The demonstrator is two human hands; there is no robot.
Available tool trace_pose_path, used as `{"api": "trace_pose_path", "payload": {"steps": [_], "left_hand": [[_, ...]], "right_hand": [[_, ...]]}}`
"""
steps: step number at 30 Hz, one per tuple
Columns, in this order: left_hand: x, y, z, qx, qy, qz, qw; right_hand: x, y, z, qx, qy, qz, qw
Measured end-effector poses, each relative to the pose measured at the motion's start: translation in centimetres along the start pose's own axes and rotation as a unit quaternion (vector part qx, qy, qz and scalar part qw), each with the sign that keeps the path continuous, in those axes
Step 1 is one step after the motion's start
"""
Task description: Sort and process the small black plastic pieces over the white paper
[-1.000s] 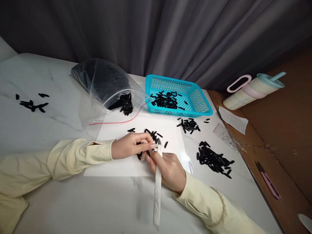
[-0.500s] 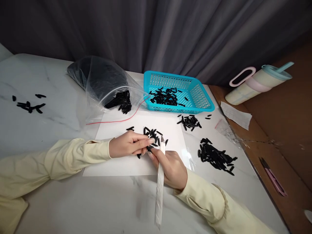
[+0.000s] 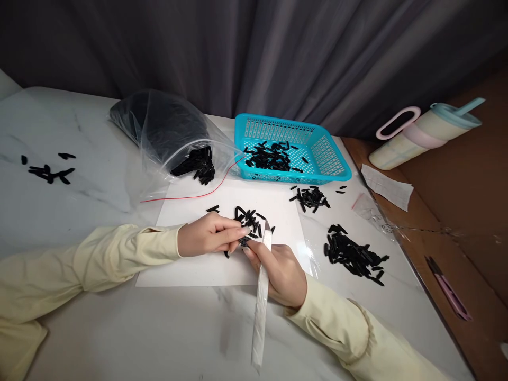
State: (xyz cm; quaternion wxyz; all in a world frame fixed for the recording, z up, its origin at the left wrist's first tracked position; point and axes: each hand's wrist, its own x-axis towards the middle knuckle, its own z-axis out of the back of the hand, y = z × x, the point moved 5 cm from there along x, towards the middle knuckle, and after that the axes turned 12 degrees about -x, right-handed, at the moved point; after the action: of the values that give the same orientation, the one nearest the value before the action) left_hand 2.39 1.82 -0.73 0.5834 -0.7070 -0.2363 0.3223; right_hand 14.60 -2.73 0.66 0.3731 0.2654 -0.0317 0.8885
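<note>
My left hand (image 3: 210, 239) rests on a white sheet (image 3: 198, 264) and pinches a small black piece at its fingertips, beside a little heap of black pieces (image 3: 249, 218). My right hand (image 3: 280, 272) grips a long knife wrapped in white tape (image 3: 261, 307), its blade tip up by the left fingertips. Both arms wear pale yellow sleeves.
A turquoise basket (image 3: 329, 159) holds several black pieces. A clear plastic bag (image 3: 166, 132) of black pieces lies at the back left. More piles lie at right (image 3: 353, 254), by the basket (image 3: 311, 198) and far left (image 3: 47, 172). A tumbler (image 3: 424, 135) and pink cutter (image 3: 450, 291) lie on the brown surface.
The knife tip has shifted slightly to the right and up along the left fingertips. The view has drifted a little; both hands stay together over the sheet.
</note>
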Motion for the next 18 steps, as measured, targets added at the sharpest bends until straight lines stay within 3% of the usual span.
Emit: {"api": "trace_pose_path", "payload": {"steps": [18], "left_hand": [[0.16,0.19,0.22,-0.014,0.008,0.004,1.000]], "right_hand": [[0.11,-0.23,0.18,-0.026,-0.019,-0.015,0.999]]}}
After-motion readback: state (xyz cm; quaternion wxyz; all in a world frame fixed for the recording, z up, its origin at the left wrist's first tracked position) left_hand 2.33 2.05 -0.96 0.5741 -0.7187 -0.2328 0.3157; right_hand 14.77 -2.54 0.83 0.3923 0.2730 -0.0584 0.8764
